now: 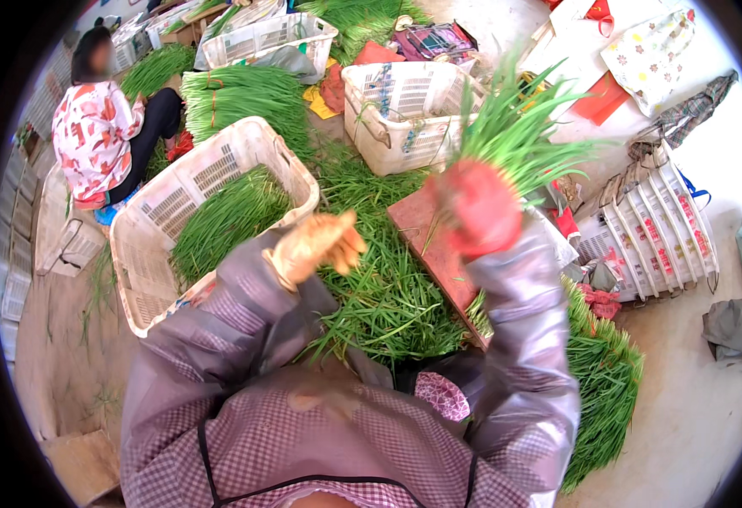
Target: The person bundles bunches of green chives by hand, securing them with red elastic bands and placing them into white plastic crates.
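My right hand [478,207], in a red glove and blurred by motion, is closed around the lower end of a bunch of green chives [519,127]. Their leaves fan out up and to the right, above a reddish board [429,241]. In a yellow-orange glove, my left hand [318,245] hovers by the right rim of a white plastic basket [138,292], fingers bent but apart, with nothing in it. Inside that basket lie more chives [231,222]. A loose heap of chives [396,305] spreads below and between my hands.
Another white basket [371,144] stands ahead. Stacked chives [604,398] lie right of my right arm, and a tied pile [244,102] sits far left. A slatted white basket [655,224] rests on its side at right. Another person [96,127] sits at the far left.
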Action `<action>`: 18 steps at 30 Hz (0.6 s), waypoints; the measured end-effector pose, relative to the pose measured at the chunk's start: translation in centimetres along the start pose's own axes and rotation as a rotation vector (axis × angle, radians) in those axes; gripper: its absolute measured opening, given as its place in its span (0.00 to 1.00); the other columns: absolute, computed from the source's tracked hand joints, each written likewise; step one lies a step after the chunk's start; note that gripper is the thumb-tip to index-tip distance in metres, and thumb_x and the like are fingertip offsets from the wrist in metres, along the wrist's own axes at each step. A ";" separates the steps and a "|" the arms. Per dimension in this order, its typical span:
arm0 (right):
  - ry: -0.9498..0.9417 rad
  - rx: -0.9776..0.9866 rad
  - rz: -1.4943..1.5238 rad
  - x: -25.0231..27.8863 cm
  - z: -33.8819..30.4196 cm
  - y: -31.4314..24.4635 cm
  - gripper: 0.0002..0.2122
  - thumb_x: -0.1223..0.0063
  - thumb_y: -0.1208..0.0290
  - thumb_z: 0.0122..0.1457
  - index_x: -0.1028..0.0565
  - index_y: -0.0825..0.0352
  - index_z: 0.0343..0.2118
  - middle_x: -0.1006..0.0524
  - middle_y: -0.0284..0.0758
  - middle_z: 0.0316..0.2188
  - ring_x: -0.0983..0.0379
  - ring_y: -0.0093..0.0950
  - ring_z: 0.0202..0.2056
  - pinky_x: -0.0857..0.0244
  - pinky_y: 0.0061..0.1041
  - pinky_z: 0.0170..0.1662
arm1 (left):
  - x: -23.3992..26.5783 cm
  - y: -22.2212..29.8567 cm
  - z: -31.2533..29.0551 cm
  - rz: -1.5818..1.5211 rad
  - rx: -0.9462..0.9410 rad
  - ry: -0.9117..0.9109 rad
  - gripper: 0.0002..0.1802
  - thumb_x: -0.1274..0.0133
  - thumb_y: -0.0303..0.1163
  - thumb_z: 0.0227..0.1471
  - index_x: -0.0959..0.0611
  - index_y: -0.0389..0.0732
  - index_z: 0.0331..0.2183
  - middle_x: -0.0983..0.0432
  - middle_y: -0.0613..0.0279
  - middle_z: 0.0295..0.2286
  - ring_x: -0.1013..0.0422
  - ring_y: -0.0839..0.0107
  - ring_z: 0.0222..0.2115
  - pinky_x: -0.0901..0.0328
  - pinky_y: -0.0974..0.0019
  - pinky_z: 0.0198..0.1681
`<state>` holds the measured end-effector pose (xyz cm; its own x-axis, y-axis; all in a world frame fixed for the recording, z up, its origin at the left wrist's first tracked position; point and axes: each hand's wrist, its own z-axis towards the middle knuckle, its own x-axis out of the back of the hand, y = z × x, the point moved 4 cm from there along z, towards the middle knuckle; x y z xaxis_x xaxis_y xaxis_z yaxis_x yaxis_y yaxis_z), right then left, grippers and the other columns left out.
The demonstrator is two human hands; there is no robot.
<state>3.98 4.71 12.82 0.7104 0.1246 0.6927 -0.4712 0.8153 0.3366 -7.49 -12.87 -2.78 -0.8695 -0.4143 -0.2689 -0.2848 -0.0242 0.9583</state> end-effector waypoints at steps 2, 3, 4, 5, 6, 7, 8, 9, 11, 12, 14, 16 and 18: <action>-0.187 -0.046 0.150 -6.8 -4.6 -1.8 0.16 0.42 0.70 0.39 0.25 0.65 0.35 0.27 0.39 0.26 0.30 0.39 0.27 0.34 0.39 0.31 | -1.3 -7.2 2.5 -0.650 0.439 -0.301 0.38 0.61 0.58 0.59 0.27 0.29 0.49 0.24 0.44 0.42 0.26 0.53 0.43 0.31 0.54 0.48; -0.198 -0.100 0.205 -9.7 -7.5 -3.0 0.15 0.44 0.68 0.40 0.25 0.65 0.35 0.26 0.39 0.26 0.29 0.39 0.29 0.34 0.39 0.33 | -2.7 -8.5 2.7 -0.701 0.531 -0.276 0.39 0.63 0.58 0.59 0.28 0.28 0.50 0.29 0.41 0.48 0.32 0.50 0.50 0.36 0.50 0.54; -0.207 -0.145 0.265 -12.3 -10.0 -4.7 0.14 0.45 0.66 0.42 0.25 0.65 0.35 0.26 0.38 0.26 0.29 0.38 0.30 0.34 0.39 0.35 | -3.0 -11.5 3.3 -0.862 0.633 -0.300 0.40 0.63 0.58 0.59 0.31 0.28 0.52 0.33 0.41 0.51 0.37 0.48 0.54 0.39 0.48 0.56; -0.243 -0.191 0.349 -15.0 -12.0 -6.3 0.15 0.45 0.65 0.41 0.25 0.64 0.34 0.26 0.37 0.26 0.29 0.38 0.31 0.34 0.38 0.37 | -2.9 -14.4 3.4 -0.940 0.648 -0.281 0.40 0.61 0.60 0.57 0.31 0.31 0.53 0.33 0.41 0.51 0.38 0.45 0.54 0.38 0.45 0.54; -0.286 -0.244 0.425 -16.8 -13.3 -7.7 0.16 0.45 0.64 0.40 0.25 0.64 0.33 0.26 0.36 0.26 0.28 0.37 0.31 0.34 0.36 0.39 | -3.0 -16.2 3.5 -1.018 0.669 -0.274 0.40 0.58 0.61 0.55 0.31 0.33 0.53 0.33 0.40 0.51 0.39 0.42 0.54 0.37 0.42 0.53; -0.248 -0.173 0.370 -17.0 -13.7 -9.5 0.16 0.45 0.63 0.38 0.25 0.64 0.32 0.26 0.36 0.26 0.28 0.37 0.31 0.33 0.36 0.40 | -3.5 -16.1 3.8 -1.042 0.657 -0.248 0.39 0.58 0.61 0.55 0.30 0.36 0.52 0.31 0.42 0.49 0.38 0.42 0.53 0.37 0.40 0.51; -0.210 -0.100 0.316 -17.3 -14.0 -10.7 0.16 0.44 0.62 0.37 0.25 0.65 0.30 0.26 0.35 0.25 0.28 0.36 0.31 0.33 0.35 0.41 | -4.1 -16.0 4.2 -1.066 0.644 -0.219 0.37 0.57 0.61 0.55 0.29 0.38 0.50 0.30 0.44 0.47 0.37 0.42 0.52 0.36 0.39 0.50; -0.183 -0.103 0.297 -16.9 -14.0 -11.1 0.14 0.45 0.62 0.35 0.25 0.64 0.26 0.26 0.35 0.24 0.28 0.36 0.31 0.33 0.34 0.42 | -4.6 -16.0 4.3 -1.091 0.629 -0.191 0.35 0.56 0.61 0.54 0.28 0.40 0.49 0.28 0.46 0.45 0.36 0.42 0.50 0.35 0.37 0.48; -0.183 -0.131 0.365 -16.3 -14.5 -11.6 0.13 0.46 0.62 0.32 0.25 0.62 0.24 0.26 0.33 0.25 0.28 0.35 0.31 0.33 0.34 0.40 | -4.3 -17.9 4.7 -0.974 0.694 -0.053 0.31 0.56 0.60 0.55 0.26 0.43 0.46 0.27 0.50 0.41 0.32 0.45 0.46 0.33 0.36 0.43; -0.206 -0.143 0.431 -15.7 -14.5 -11.5 0.12 0.46 0.64 0.33 0.25 0.61 0.24 0.26 0.33 0.25 0.28 0.35 0.32 0.34 0.34 0.41 | -4.2 -18.6 5.0 -0.913 0.719 0.010 0.30 0.55 0.60 0.55 0.25 0.44 0.45 0.26 0.53 0.38 0.31 0.46 0.43 0.32 0.35 0.41; -0.140 -0.224 0.608 -14.6 -14.1 -11.2 0.09 0.45 0.67 0.37 0.25 0.62 0.24 0.26 0.34 0.26 0.28 0.35 0.32 0.35 0.34 0.42 | -3.4 -19.4 4.9 -0.735 0.672 0.043 0.31 0.54 0.60 0.54 0.26 0.44 0.47 0.27 0.53 0.42 0.31 0.49 0.45 0.34 0.37 0.44; 0.036 -0.359 0.824 -13.6 -14.0 -11.2 0.04 0.44 0.71 0.44 0.25 0.64 0.23 0.24 0.35 0.26 0.28 0.36 0.32 0.35 0.36 0.43 | -3.3 -19.8 4.9 -0.674 0.648 0.000 0.32 0.53 0.60 0.53 0.27 0.44 0.49 0.27 0.54 0.43 0.31 0.52 0.45 0.34 0.39 0.46; 0.165 -0.744 1.150 -15.0 -15.7 -11.8 0.04 0.45 0.72 0.49 0.25 0.66 0.26 0.24 0.34 0.28 0.28 0.32 0.32 0.36 0.33 0.42 | -4.2 -19.9 4.9 -0.838 0.679 -0.183 0.32 0.53 0.61 0.53 0.26 0.44 0.48 0.25 0.56 0.41 0.28 0.55 0.42 0.31 0.43 0.44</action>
<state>7.14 2.16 -11.54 0.1927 0.9501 0.2455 -0.4792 0.3094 -0.8214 -0.14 -6.14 -21.21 -0.3269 -0.3577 -0.8747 -0.9284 0.2946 0.2265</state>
